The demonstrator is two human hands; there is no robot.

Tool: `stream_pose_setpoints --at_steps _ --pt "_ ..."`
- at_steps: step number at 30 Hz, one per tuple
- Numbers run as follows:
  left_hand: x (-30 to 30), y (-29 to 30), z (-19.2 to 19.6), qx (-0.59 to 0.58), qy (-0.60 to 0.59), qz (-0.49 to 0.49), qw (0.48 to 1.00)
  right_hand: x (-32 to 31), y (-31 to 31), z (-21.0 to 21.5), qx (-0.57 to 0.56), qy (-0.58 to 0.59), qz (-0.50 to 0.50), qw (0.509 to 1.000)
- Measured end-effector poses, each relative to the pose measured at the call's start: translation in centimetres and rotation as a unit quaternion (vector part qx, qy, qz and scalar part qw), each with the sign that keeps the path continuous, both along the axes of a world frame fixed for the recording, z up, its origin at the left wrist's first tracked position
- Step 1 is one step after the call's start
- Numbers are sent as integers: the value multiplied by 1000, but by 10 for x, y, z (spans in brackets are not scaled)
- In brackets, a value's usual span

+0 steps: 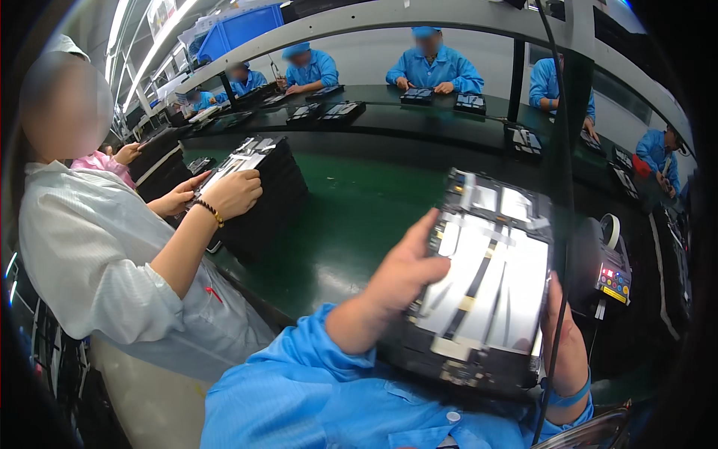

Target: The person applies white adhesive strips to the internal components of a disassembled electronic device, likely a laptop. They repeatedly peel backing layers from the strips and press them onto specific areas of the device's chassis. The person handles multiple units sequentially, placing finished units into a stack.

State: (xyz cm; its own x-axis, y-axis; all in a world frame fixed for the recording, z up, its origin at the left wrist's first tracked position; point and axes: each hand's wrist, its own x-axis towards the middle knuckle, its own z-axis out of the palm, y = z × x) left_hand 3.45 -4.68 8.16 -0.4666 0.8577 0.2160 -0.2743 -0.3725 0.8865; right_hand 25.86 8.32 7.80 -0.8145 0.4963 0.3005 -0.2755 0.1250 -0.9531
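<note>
An opened tablet [486, 280] is held up in front of my chest, its silver battery cells, dark flat cables and circuit boards facing up. My left hand [404, 273] grips its left edge, thumb lying over the top face. On the opposite side my right hand [567, 344] holds the right edge, its fingers partly hidden behind the tablet and a dark hanging cable [559, 314]. A thick black layer shows under the tablet's near edge; whether it is a tray or more tablets I cannot tell.
At left, a co-worker in a white coat [112, 247] handles the top of a tall stack of black tablets [269, 187] on the green bench [336, 232]. A tape dispenser [613, 269] stands at right. Workers in blue sit across a conveyor line [389, 116] bearing several opened tablets.
</note>
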Motion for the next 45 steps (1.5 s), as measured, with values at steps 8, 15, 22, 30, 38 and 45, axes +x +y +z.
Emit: stream_pose_setpoints --at_steps 8,15,22,30,38,45 --pt "-125 -16 -62 -160 66 37 984 74 36 -39 7 17 -386 922" --pt "-144 13 -108 -154 52 15 987 104 64 -90 41 -30 -604 796" --pt "-141 12 -83 -434 568 179 676 95 104 -81 -235 -55 -367 899" --pt "-21 22 1 -64 554 55 828 68 76 -52 27 -91 -309 946" --pt "37 37 -7 -85 416 -135 895 -2 19 12 358 -188 -18 914" --pt "22 40 -26 -105 253 -87 958 -27 33 11 351 -93 -100 926"
